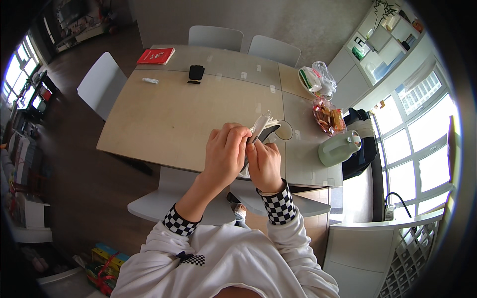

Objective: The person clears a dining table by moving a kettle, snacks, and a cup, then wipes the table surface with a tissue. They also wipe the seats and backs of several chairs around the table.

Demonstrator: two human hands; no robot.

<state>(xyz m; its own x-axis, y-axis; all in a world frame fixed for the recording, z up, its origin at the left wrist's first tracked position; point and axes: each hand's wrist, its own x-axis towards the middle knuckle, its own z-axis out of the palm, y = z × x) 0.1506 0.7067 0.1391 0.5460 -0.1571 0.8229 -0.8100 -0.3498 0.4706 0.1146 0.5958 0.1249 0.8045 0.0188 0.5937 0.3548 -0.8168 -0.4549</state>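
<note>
My left hand and my right hand meet over the near edge of the table, fingertips almost touching. Both sets of fingers pinch a slim, clear plastic tube or sleeve, which slants up and away from me. Just behind it is a dark, flat item with white sheets or strips along its upper edge; my fingers hide most of it, so its kind is unclear. A drinking glass stands on the table right beyond my right hand.
On the table lie a red book, a small white tube and a black case. Along its right side are plastic bags, packaged food and a pale green jug. White chairs surround it.
</note>
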